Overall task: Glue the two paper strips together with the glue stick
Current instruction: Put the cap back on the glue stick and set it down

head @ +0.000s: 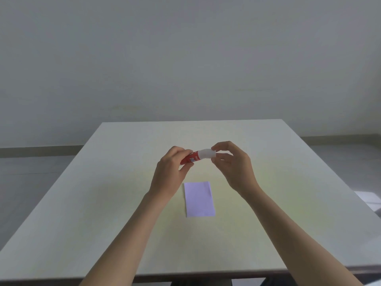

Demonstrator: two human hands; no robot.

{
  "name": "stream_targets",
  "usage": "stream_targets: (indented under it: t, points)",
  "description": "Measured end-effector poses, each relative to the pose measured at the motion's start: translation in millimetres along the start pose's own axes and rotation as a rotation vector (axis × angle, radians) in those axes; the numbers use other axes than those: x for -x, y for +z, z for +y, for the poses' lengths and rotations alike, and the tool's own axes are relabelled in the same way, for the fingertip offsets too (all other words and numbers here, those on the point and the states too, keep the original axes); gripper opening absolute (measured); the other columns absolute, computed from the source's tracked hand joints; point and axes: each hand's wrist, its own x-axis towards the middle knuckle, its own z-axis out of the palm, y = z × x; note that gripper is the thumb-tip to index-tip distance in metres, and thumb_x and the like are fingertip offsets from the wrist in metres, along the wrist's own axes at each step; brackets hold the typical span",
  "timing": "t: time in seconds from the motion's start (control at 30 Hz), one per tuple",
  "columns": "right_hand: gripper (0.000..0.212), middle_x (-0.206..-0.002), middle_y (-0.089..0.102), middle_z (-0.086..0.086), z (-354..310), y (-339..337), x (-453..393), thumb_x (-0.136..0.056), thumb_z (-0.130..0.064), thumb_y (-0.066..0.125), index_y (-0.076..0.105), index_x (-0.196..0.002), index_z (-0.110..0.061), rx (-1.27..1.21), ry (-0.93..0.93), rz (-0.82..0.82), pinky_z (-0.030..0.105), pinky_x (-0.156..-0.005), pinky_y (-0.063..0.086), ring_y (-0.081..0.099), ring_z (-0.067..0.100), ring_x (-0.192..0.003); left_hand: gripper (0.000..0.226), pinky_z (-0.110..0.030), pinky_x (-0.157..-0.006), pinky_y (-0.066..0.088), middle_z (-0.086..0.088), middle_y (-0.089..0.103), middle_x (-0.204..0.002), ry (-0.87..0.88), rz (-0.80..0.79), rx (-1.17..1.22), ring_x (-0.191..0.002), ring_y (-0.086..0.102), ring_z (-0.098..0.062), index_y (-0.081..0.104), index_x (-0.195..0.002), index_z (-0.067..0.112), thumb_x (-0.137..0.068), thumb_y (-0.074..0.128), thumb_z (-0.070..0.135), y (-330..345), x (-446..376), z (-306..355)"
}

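Paper: one lavender rectangle [199,199] lies flat on the table [103,203], nearest the person, between the two forearms and just below the hands. Only one sheet can be counted; whether it is two strips stacked or side by side cannot be told (a faint crease or edge shows along its right side).

Glue stick: one glue stick [197,156], held in the air above the table, just beyond the paper. Its long axis runs nearly left-right, the white cap [207,152] end slightly higher and pointing toward the right hand.

Left hand: the left hand [172,169] is wrapped around the red body, thumb and fingers closed on it.

Right hand: the right hand [233,165] pinches the cap end with thumb and fingertips; remaining fingers curl loosely.

Key relation: the cap sits in line with the body's axis, so the pull should probably go straight right, away from the left hand.

Stage: cap seemingly on; no glue applied yet, by appearance.

Far: one bare wall [185,58].
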Motion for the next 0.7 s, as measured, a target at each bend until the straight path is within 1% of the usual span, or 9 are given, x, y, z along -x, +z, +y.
stream_targets:
  t: [0.03,0.07,0.13,0.2,0.33,0.47,0.6,0.63,0.7]
  points:
    - [0.019,-0.094,0.065,-0.006,0.4,-1.0,0.0,-0.083,0.005,0.062,0.061,-0.094,-0.011,0.024,-0.017,-0.009,0.006,-0.064,0.047,0.067,-0.004,-0.077,0.030,-0.034,-0.074,0.055,-0.004,0.064,-0.100,0.008,-0.007,-0.012,-0.077,0.060,-0.014,0.067,-0.108,0.009,-0.079,0.072,0.007,-0.8,0.0,0.0]
    - [0.020,-0.096,0.066,-0.003,0.7,-2.0,0.1,-0.082,0.005,0.061,0.061,-0.095,-0.010,0.052,-0.038,-0.017,0.006,-0.066,0.049,0.068,-0.002,-0.080,0.030,-0.035,-0.075,0.056,-0.004,0.064,-0.100,0.016,-0.015,-0.025,-0.079,0.062,-0.016,0.067,-0.109,0.009,-0.079,0.071,0.007,-1.7,0.1,-0.3]
    - [0.022,-0.100,0.067,0.003,0.5,-3.6,0.5,-0.082,0.007,0.061,0.062,-0.096,-0.010,0.103,-0.088,-0.032,0.011,-0.074,0.053,0.070,0.009,-0.086,0.030,-0.037,-0.075,0.056,-0.003,0.064,-0.101,0.031,-0.028,-0.050,-0.081,0.064,-0.017,0.067,-0.109,0.009,-0.080,0.071,0.008,-3.3,0.1,-0.6]
    - [0.023,-0.101,0.068,0.005,-0.3,-4.9,1.1,-0.082,0.007,0.061,0.063,-0.096,-0.011,0.123,-0.121,-0.049,0.011,-0.078,0.053,0.070,0.013,-0.088,0.029,-0.038,-0.074,0.056,-0.003,0.064,-0.101,0.043,-0.039,-0.062,-0.081,0.065,-0.018,0.067,-0.109,0.009,-0.080,0.071,0.009,-4.1,-0.2,0.8]
    - [0.021,-0.100,0.068,0.003,0.8,-6.5,1.9,-0.083,0.004,0.063,0.064,-0.097,-0.011,0.126,-0.125,-0.070,0.005,-0.075,0.050,0.069,0.008,-0.083,0.028,-0.038,-0.072,0.056,-0.002,0.065,-0.099,0.060,-0.053,-0.057,-0.079,0.066,-0.018,0.067,-0.108,0.009,-0.080,0.071,0.009,-3.5,-0.7,5.8]
    - [0.024,-0.097,0.068,-0.003,3.9,-6.5,1.0,-0.082,0.001,0.065,0.066,-0.103,-0.011,0.123,-0.094,-0.067,0.003,-0.073,0.049,0.069,0.014,-0.080,0.028,-0.036,-0.071,0.055,-0.001,0.065,-0.098,0.061,-0.067,-0.058,-0.078,0.066,-0.017,0.067,-0.108,0.010,-0.081,0.070,0.010,-2.4,0.6,7.7]
    - [0.039,-0.097,0.063,-0.003,4.4,-11.7,-0.5,-0.079,-0.004,0.069,0.061,-0.116,-0.017,0.210,-0.117,-0.099,0.013,-0.068,0.052,0.064,0.014,-0.076,0.028,-0.033,-0.071,0.055,-0.001,0.065,-0.099,0.050,-0.064,-0.065,-0.079,0.065,-0.016,0.068,-0.108,0.011,-0.080,0.071,0.011,-3.2,1.5,6.8]
    - [0.039,-0.098,0.062,-0.003,4.4,-12.9,-1.2,-0.078,-0.005,0.071,0.061,-0.114,-0.017,0.240,-0.129,-0.112,0.015,-0.066,0.051,0.063,0.012,-0.075,0.028,-0.033,-0.071,0.055,-0.001,0.065,-0.099,0.048,-0.065,-0.063,-0.079,0.065,-0.016,0.068,-0.109,0.011,-0.080,0.071,0.012,-3.3,1.5,6.6]
    - [0.026,-0.091,0.062,-0.003,5.2,-13.3,-2.7,-0.078,-0.009,0.072,0.065,-0.102,-0.015,0.279,-0.144,-0.108,0.013,-0.060,0.045,0.060,0.010,-0.069,0.029,-0.035,-0.073,0.056,0.000,0.065,-0.099,0.049,-0.072,-0.056,-0.079,0.065,-0.015,0.068,-0.109,0.012,-0.080,0.071,0.012,-3.0,1.6,7.1]
